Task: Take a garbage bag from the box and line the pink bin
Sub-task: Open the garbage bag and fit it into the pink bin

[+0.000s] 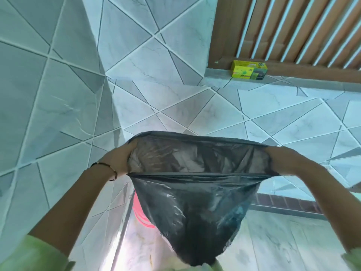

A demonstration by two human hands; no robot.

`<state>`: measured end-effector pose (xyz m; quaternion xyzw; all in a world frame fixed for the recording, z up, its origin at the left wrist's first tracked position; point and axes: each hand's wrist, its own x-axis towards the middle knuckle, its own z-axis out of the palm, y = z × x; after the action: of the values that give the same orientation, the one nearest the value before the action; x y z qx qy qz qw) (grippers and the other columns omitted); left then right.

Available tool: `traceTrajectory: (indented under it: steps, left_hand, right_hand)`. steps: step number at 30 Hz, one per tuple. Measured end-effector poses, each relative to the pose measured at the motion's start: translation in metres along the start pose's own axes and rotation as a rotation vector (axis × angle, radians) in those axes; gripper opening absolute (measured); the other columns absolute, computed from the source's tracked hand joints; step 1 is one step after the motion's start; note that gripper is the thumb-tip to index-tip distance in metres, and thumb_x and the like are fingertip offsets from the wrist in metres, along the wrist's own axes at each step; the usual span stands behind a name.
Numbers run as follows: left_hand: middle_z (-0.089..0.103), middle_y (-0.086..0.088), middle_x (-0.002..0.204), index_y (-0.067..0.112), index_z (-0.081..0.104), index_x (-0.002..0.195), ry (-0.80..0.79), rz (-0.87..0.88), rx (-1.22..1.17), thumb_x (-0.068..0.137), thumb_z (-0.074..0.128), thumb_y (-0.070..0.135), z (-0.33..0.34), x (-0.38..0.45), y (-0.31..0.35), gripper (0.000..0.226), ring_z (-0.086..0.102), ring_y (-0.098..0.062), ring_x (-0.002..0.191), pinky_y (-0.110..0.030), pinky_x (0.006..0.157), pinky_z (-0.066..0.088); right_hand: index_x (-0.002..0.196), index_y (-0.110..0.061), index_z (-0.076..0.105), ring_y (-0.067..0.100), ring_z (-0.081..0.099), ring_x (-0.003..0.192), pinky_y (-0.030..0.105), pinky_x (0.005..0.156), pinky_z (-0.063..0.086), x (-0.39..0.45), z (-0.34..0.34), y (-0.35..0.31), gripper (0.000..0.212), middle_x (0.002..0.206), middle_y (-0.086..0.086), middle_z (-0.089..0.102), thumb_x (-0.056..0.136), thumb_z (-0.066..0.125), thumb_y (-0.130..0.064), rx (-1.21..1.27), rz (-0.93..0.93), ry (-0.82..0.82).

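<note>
A black garbage bag (193,208) hangs in front of me with its mouth stretched wide. My left hand (119,160) grips the left side of the mouth and my right hand (281,159) grips the right side. Under the bag only a sliver of the pink bin (141,214) shows at its lower left; the bag hides the rest. The yellow-green bag box (249,69) stands far off on a tiled ledge at the upper right, below a wooden slatted frame.
Tiled walls with a triangle pattern fill the left and centre. A wooden slatted frame (293,30) is at the top right. A marble-look floor (283,241) lies below, with a metal strip (125,222) running down beside the bin.
</note>
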<state>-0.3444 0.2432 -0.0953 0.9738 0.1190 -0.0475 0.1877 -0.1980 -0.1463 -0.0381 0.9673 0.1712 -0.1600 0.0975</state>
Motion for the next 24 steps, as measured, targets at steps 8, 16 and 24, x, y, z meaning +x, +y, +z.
traceTrajectory:
  steps: [8, 16, 24]
  left_hand:
    - [0.021, -0.011, 0.155, 0.027, 0.019, 0.144, 0.03, -0.059, 0.044, 0.079, 0.061, 0.023, 0.001, -0.014, -0.037, 0.078, 0.058, -0.04, 0.111, -0.04, 0.092, 0.049]
    - [0.043, -0.013, 0.144, 0.038, 0.003, 0.146, 0.026, -0.207, 0.128, 0.083, 0.056, 0.031, 0.002, -0.022, -0.057, 0.082, 0.057, -0.039, 0.113, -0.04, 0.089, 0.047]
    - [0.062, -0.018, 0.113, 0.043, -0.008, 0.143, -0.042, -0.304, 0.198, 0.085, 0.054, 0.032, 0.016, -0.027, -0.075, 0.086, 0.061, -0.037, 0.1, -0.039, 0.082, 0.051]
  right_hand:
    - [0.125, -0.023, 0.046, 0.033, 0.062, 0.102, 0.036, 0.081, 0.053, 0.022, 0.008, -0.029, 0.054, 0.113, 0.013, 0.065, 0.073, 0.057, -0.027, -0.069, -0.042, 0.059]
    - [0.121, -0.017, 0.046, 0.034, 0.062, 0.099, 0.037, 0.079, 0.053, 0.047, 0.002, -0.047, 0.049, 0.108, 0.013, 0.064, 0.075, 0.059, -0.027, -0.103, -0.082, 0.065]
    - [0.12, -0.012, 0.044, 0.03, 0.058, 0.09, 0.031, 0.072, 0.046, 0.067, 0.011, -0.068, 0.035, 0.107, 0.011, 0.062, 0.085, 0.049, -0.016, -0.186, -0.115, 0.016]
